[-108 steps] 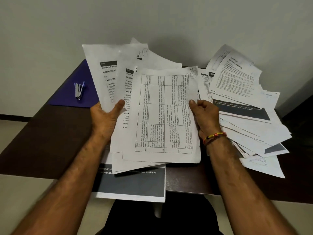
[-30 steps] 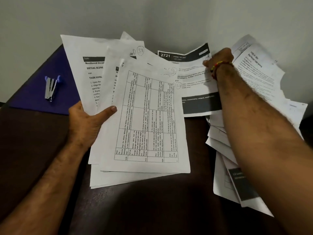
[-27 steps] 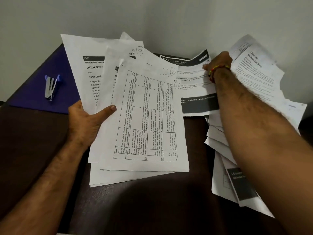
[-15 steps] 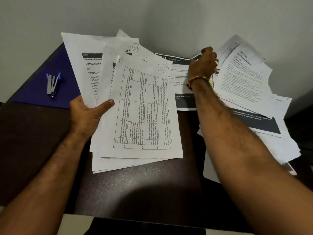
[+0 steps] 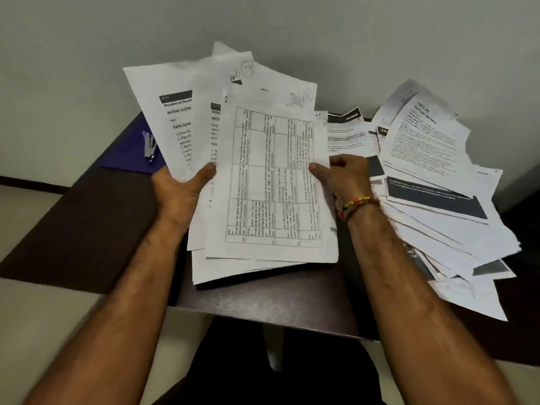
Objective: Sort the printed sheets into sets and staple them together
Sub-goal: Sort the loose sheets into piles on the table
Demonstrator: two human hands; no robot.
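I hold a fanned bundle of printed sheets (image 5: 271, 182) above the dark table (image 5: 263, 305), with a table-grid page on top. My left hand (image 5: 182, 191) grips the bundle's left edge, thumb lying across the front. My right hand (image 5: 344, 176) grips the right edge, thumb on the grid page. A loose, untidy pile of printed sheets (image 5: 438, 200) spreads over the table's right side. A small stapler (image 5: 149, 147) lies on a purple folder (image 5: 128, 153) at the far left, partly hidden behind the fanned sheets.
A pale wall (image 5: 292, 30) runs close behind the table. The table's near edge is just in front of my lap. Some sheets of the right pile overhang that side of the table. Light floor shows at the left.
My right hand came back from the far part of the right pile and took hold of the bundle's right edge. The view tilted down, and the bundle sits nearer me.
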